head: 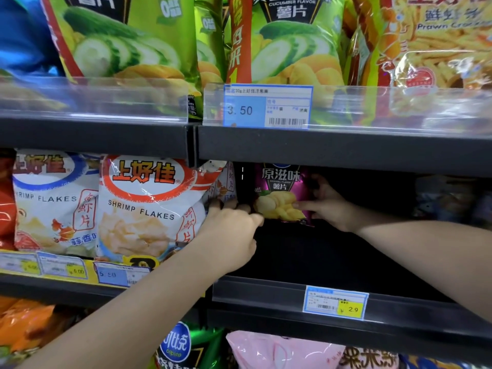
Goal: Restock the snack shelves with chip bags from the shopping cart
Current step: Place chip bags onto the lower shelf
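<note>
Grip, head view: left hand (231, 230) pinches the lower left edge of the purple original-flavor chip bag (279, 194) with curled fingers. Right hand (328, 206) clamps the right edge, one finger laid across the front. The two-sided hold keeps the bag upright and face-out. It sits deep in the dark shelf bay (306, 257) above the 2.9 price tag (336, 302), just beside the shrimp flakes bags (145, 206). Back placement probably leaves room for more bags in front. Shopping cart not in view.

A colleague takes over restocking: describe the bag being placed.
On the middle shelf, in the section with the 2.9 price tag, a purple chip bag stands between the left hand and right hand. Its left neighbours are white shrimp flakes bags.
</note>
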A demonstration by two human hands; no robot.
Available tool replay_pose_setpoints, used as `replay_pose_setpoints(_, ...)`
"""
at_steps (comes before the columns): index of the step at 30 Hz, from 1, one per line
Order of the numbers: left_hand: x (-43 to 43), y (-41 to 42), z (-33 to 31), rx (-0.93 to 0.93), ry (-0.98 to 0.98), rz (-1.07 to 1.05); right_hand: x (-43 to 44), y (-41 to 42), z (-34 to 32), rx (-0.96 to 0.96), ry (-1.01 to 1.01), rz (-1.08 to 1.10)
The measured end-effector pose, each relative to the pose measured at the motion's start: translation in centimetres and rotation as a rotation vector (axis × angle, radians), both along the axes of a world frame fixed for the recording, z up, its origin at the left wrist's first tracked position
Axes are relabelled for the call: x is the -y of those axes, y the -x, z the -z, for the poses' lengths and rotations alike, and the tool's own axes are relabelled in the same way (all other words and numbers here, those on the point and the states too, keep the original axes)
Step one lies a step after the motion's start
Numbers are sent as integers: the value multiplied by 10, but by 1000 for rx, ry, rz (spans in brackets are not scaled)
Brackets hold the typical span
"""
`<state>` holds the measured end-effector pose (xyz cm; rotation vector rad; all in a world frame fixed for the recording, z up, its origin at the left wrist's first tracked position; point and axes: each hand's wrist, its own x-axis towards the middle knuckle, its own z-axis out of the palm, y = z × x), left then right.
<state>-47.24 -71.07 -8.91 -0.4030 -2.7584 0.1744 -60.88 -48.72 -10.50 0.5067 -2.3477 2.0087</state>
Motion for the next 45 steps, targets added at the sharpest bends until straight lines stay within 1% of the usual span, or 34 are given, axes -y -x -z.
replay_pose_setpoints(5,-1,0,0,1,14,-8,-6,5,7,-28,62,49)
replay_pose_setpoints(12,0,1,2,5,16,-6,11,12,10,-135,119,89)
replay_pose_setpoints(14,0,1,2,0,18,-4,9,13,8,-98,111,77)
replay_pose_setpoints(19,0,1,3,4,33,-7,-7,16,6,101,-2,-38)
replay_pose_setpoints(21,0,1,3,5,35,-13,-8,17,5,119,-28,-62)
replay_pose_setpoints(24,-1,3,4,2,50,-17,-4,13,3,97,-20,-78)
replay_pose_setpoints(28,-1,3,4,8,48,-22,-3,9,0,43,54,-83)
replay_pose_setpoints(32,0,2,4,17,49,-19,-8,13,-3,-12,209,-9)
replay_pose_setpoints(33,0,2,3,22,48,-16,-7,13,-4,-17,205,15)
replay_pose_setpoints(35,-1,2,3,34,48,-15,-3,14,-4,-15,122,36)
replay_pose_setpoints(37,-1,1,2,40,57,-17,-1,18,-1,-6,48,39)
replay_pose_setpoints(40,-2,1,1,47,63,-18,-3,22,2,31,-4,5)
replay_pose_setpoints(42,-2,1,1,47,60,-17,-3,18,6,6,-93,22)
replay_pose_setpoints(45,-2,1,2,47,58,-17,0,15,13,-51,-139,114)
